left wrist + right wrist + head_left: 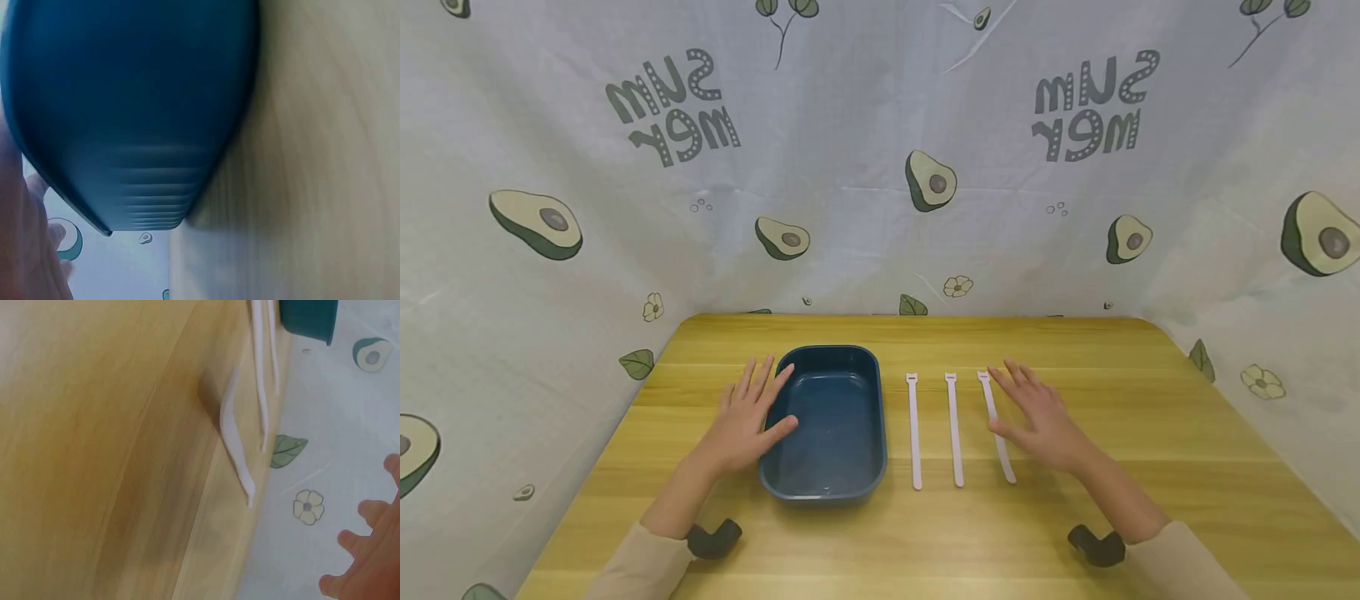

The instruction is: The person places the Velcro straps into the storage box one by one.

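A dark blue rectangular tub (pixel 827 433) stands on the wooden table, its inside bare in the head view. Over its left rim my left hand (pixel 742 425) hovers with spread fingers; the left wrist view shows the tub's ribbed outer wall (pixel 156 181) beside that hand. To the tub's right, three white strap ties with slotted heads lie in a row: one nearest the tub (pixel 914 433), one in the middle (pixel 954 433) and a slightly slanted one (pixel 997 429). My right hand (pixel 1041 421), fingers spread, is above the slanted tie, overlapping its edge in the head view.
The wooden table (pixel 1150 433) has rounded far corners. A white cloth (pixel 850 150) printed with avocados, leaves and mirrored lettering hangs behind it and along both sides. Black wrist mounts (pixel 1097 546) show at both sleeves.
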The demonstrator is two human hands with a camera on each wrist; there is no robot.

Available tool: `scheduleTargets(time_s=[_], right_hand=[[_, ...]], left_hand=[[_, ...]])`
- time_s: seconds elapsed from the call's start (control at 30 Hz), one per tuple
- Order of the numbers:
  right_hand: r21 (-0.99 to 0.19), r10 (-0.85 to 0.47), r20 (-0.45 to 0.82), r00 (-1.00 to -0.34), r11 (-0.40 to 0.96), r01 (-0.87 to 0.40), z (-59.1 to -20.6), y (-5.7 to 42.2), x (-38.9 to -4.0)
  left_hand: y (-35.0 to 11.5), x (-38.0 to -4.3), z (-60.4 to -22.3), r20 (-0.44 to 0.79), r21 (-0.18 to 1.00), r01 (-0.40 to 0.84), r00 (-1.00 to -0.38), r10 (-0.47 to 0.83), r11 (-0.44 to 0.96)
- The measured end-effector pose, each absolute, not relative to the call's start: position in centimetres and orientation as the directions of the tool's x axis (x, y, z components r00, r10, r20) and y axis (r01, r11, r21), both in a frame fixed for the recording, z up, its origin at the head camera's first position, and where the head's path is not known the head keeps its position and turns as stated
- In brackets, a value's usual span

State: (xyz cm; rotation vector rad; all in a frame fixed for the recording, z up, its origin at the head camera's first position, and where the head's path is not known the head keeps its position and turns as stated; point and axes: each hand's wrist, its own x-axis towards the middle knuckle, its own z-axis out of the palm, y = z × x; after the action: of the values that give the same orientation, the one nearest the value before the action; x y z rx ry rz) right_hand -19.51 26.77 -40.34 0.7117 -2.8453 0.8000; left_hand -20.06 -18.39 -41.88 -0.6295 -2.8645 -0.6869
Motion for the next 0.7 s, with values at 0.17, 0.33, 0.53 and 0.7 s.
scheduleTargets(time_s=[0.17, 0.33, 0.53, 0.7], right_hand=[[-0.583, -0.383, 0.221, -0.897, 0.685, -0.436, -40.2, 26.7, -19.7], [-0.718, -0.29, 0.096, -0.952, 0.643, -0.268, -40.0, 26.4, -19.6], [-0.747, -0.185, 0.015, -0.983, 0.651, -0.134, -40.0, 26.1, -19.9], [-0.753, -0.121, -0.028, -0.992, 0.656, -0.058, -40.4, 26.0, -20.3]], left_hand=[[-18.8, -20.3, -41.9, 0.189, 0.731, 0.333, -0.937, 0.293, 0.596], [-19.4, -20.6, -41.6, 0.101, 0.882, 0.182, -0.974, 0.201, 0.435], [-19.9, -20.5, -41.2, 0.007, 0.939, 0.06, -0.988, 0.156, 0.338], [-20.0, -20.6, -41.3, -0.046, 0.954, 0.003, -0.987, 0.156, 0.299]])
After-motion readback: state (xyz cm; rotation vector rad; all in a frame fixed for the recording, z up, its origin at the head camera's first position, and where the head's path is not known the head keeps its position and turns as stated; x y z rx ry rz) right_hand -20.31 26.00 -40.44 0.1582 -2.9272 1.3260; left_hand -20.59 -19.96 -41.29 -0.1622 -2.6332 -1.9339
